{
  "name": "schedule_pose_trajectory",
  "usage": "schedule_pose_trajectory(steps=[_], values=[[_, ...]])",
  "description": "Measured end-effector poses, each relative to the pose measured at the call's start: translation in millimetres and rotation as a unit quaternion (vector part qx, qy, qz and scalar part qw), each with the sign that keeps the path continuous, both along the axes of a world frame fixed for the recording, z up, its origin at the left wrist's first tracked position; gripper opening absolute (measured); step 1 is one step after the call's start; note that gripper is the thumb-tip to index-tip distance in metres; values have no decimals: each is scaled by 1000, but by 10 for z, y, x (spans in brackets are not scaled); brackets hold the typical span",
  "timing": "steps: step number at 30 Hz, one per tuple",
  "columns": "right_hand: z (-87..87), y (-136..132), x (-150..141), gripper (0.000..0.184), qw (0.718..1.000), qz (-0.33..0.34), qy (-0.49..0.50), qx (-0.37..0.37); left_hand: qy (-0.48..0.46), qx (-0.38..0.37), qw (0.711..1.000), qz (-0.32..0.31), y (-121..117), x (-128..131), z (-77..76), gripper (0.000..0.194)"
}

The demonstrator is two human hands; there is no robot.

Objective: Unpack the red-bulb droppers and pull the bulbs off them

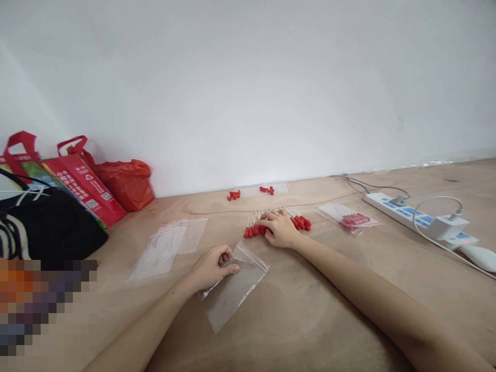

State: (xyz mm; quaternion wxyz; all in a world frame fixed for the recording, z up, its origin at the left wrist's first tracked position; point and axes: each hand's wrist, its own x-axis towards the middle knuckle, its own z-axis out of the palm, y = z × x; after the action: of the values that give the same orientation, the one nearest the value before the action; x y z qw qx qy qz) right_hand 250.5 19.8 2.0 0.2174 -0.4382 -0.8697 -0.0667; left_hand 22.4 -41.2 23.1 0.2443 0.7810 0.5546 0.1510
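Note:
My left hand (213, 267) is closed on a clear zip bag (240, 289), thumb on top and fingers curled at its edge. The bag slants over the table and looks flat, with nothing visible in it. My right hand (279, 228) rests palm down, fingers apart, on a row of thin white sticks with red, rounded heads (253, 231). The red ends face me and the white ends point toward the wall. Part of the row is hidden under that hand, and more red heads (302, 222) show to its right.
Flat clear bags (158, 251) lie on the left. A bag with red-headed pieces (354, 219) lies at right, beside a power strip (403, 212) with cables. More red heads (233, 195) are near the wall. Shopping bags (83, 178) and a black bag (58, 227) stand far left.

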Motion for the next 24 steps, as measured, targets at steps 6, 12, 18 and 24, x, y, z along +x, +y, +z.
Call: schedule_pose_trajectory(steps=[6,12,18,24], values=[[39,38,-71,25,1000,-9,-10,2,-3,5,1000,-6,13,-18,-25,27],[35,58,-61,16,1000,-22,3,5,0,8,1000,-12,14,-27,-41,26],[41,63,-25,17,999,-40,24,1,-73,-19,997,-2,92,-112,-30,31],[62,57,-29,20,999,-35,0,4,-201,20,958,204,337,-677,253,50]])
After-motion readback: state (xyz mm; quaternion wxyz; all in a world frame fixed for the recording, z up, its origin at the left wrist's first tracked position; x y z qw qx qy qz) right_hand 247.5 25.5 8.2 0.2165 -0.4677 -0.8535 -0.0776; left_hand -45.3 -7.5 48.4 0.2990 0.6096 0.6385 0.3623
